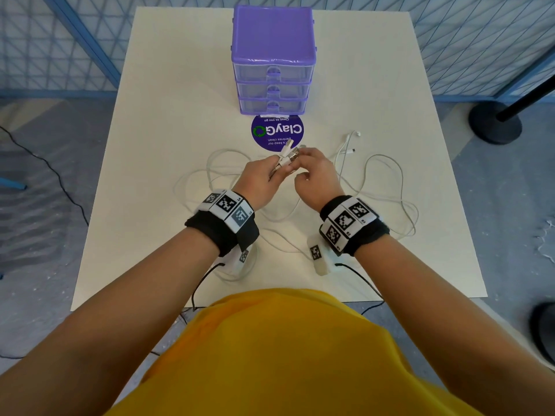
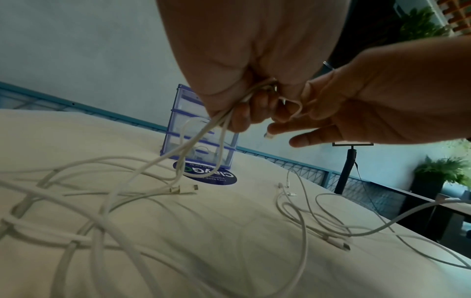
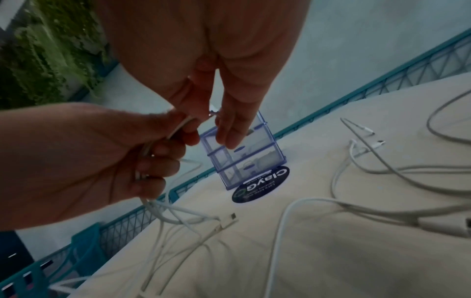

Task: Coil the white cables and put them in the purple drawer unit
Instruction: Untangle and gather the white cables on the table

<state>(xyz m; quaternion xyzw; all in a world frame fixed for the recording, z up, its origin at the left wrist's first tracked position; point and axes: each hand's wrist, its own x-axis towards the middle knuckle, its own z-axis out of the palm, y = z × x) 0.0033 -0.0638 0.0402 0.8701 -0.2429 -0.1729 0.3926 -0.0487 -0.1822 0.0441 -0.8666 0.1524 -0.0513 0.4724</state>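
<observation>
The purple drawer unit [image 1: 273, 61] stands at the far middle of the table with all three clear drawers closed. My left hand [image 1: 277, 165] is held just above the table in front of it. It grips several strands of a white cable [image 2: 221, 125] that hang down to loose loops [image 1: 210, 163] on the left. My right hand [image 1: 300, 159] meets it and pinches the plug ends [image 1: 292, 153] sticking out of the left fist. In the right wrist view the thumb and fingers [image 3: 229, 129] close on a small connector. More white cable [image 1: 387, 181] lies loose on the right.
A round purple ClayGo sticker [image 1: 277, 133] lies on the cream table [image 1: 168, 115] just before the drawers. A thin white earphone lead [image 1: 345, 142] lies right of it. Blue mesh fencing [image 1: 60, 40] runs behind the table, and a black stand base [image 1: 495, 121] sits on the floor to the right.
</observation>
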